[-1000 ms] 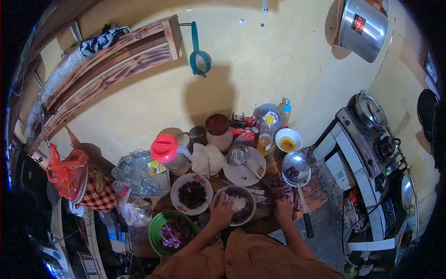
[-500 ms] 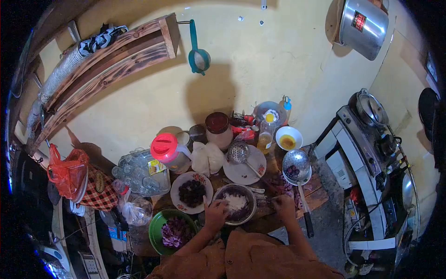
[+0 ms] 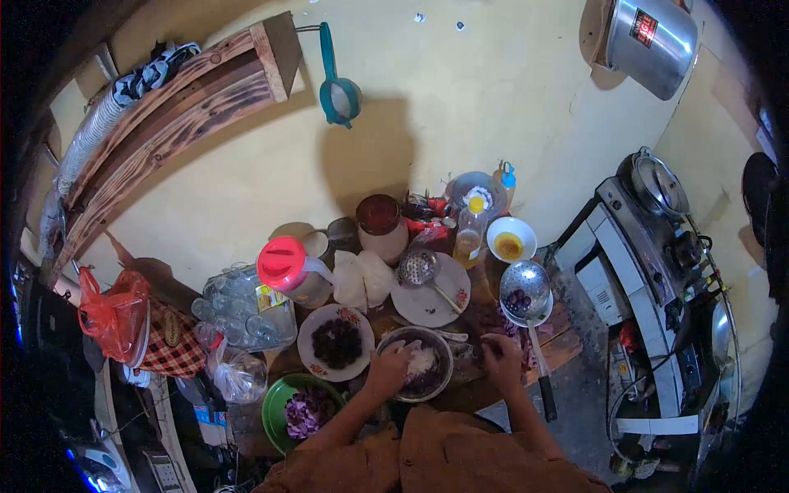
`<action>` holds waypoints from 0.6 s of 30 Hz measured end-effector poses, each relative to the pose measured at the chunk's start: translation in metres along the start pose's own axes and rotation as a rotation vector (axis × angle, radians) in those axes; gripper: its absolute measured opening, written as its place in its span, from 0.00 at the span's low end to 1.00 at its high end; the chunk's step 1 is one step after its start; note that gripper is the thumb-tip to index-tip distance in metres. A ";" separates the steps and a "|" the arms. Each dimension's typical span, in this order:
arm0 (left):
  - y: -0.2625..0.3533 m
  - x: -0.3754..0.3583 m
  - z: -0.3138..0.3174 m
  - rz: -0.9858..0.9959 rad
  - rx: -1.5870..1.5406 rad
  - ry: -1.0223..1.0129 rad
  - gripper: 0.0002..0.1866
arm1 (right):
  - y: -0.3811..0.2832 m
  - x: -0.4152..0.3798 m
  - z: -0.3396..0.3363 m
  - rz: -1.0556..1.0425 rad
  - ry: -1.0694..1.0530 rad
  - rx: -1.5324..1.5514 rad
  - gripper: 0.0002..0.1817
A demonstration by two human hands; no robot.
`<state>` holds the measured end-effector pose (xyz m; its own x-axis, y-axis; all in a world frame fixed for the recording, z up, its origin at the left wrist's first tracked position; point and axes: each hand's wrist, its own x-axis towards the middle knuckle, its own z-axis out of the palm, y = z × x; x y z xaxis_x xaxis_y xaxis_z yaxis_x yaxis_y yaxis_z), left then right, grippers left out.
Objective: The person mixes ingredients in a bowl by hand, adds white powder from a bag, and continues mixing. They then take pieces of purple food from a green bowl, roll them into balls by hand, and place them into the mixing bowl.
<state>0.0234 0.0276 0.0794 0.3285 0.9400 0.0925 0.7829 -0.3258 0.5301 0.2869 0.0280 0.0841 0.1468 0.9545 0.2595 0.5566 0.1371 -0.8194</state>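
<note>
A metal bowl [image 3: 448, 380] in front of me holds white powder [image 3: 422, 358] over a purple mass. My left hand [image 3: 393, 368] reaches over its left rim, bent fingers at the powder; the fingertips are partly hidden. To the right of the bowl, my right hand [image 3: 503, 358] hovers above the wooden table with loosely curled fingers, apart, nothing visible in them. Left of the bowl sits a floral plate [image 3: 311, 359] of dark round balls [image 3: 337, 343]. A green basin [image 3: 273, 411] with purple chunks [image 3: 310, 411] is near my left forearm.
A skimmer [image 3: 524, 286] with dark balls rests over a white bowl, its black handle toward me. Behind stand a red-lidded pitcher [image 3: 283, 264], a plate with a ladle [image 3: 444, 283], an oil bottle [image 3: 470, 234] and a bowl of yellow liquid [image 3: 509, 244]. The stove [image 3: 645, 246] is right.
My left hand has moved from the bowl's rim further in over the powder, and the white heap looks smaller. My right hand stays beside the bowl, its fingers slightly shifted. The view tilts a little.
</note>
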 end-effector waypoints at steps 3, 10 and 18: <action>-0.003 0.034 -0.019 0.126 -0.020 0.109 0.27 | -0.014 0.011 -0.003 0.112 0.054 0.034 0.09; -0.033 0.171 -0.096 0.185 0.240 0.314 0.41 | 0.006 0.029 0.005 0.191 0.178 0.238 0.08; -0.090 0.290 -0.132 0.263 0.529 -0.120 0.48 | 0.008 0.036 0.000 0.304 0.149 0.338 0.03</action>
<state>-0.0214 0.3426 0.1702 0.5797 0.8132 0.0512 0.8140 -0.5808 0.0080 0.2968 0.0633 0.0867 0.3913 0.9197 0.0328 0.1770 -0.0402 -0.9834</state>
